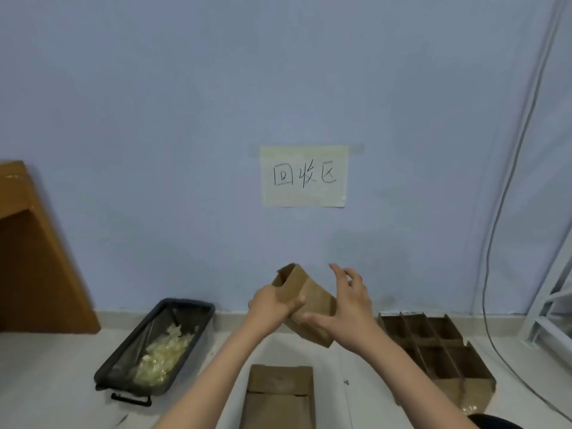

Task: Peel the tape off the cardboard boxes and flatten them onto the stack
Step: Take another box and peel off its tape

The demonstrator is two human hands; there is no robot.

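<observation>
I hold a small brown cardboard box (312,300) in the air in front of the wall, tilted, with its open flaps pointing up and left. My left hand (272,306) grips its left side, thumb across the front face. My right hand (349,308) is at its right side, thumb under the lower face, fingers spread and mostly straight above it. On the floor below lies a stack of flattened cardboard (280,397). No tape shows on the held box.
A black bin (188,308) lined with plastic, holding crumpled tape scraps, sits on the floor to the left. Flattened boxes (433,345) lie at the right by the wall. A wooden board (40,258) leans at far left. Cables and a white frame (544,314) at right.
</observation>
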